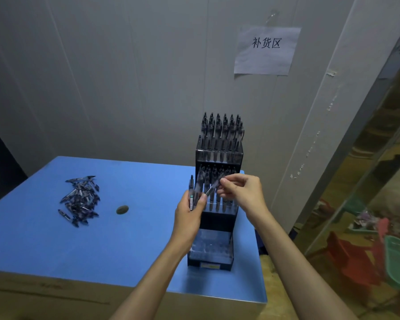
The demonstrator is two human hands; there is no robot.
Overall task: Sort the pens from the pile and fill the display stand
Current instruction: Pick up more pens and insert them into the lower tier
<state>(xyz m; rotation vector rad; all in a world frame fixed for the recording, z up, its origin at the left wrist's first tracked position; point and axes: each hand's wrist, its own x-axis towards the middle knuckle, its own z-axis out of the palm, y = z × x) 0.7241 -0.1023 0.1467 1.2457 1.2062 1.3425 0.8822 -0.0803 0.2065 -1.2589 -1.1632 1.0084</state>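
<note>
Right hand is pinching a single pen between thumb and fingertips, and the pen is tilted, its lower end pointing down toward the middle tier of the display stand just below and behind the fingers. Left hand sits just to the left of it, fingers wrapped round a small bundle of pens held upright, basically acting as the magazine. Stand is right behind both hands on the blue counter; top tier looks full, middle tier partly filled, and the clear bottom tier nearest the wrists looks empty as far as I can tell. The pile of pens is well off to the left of the left hand, with a small dark round thing between pile and hand. For doing this step well I'd say: straighten the pen to upright before lowering it, aim for the next free hole instead of a random one, and don't bump neighbours already seated. Keep the left hand's bundle close so the next pen is a short reach, and clear of the stand so nothing gets knocked
</note>
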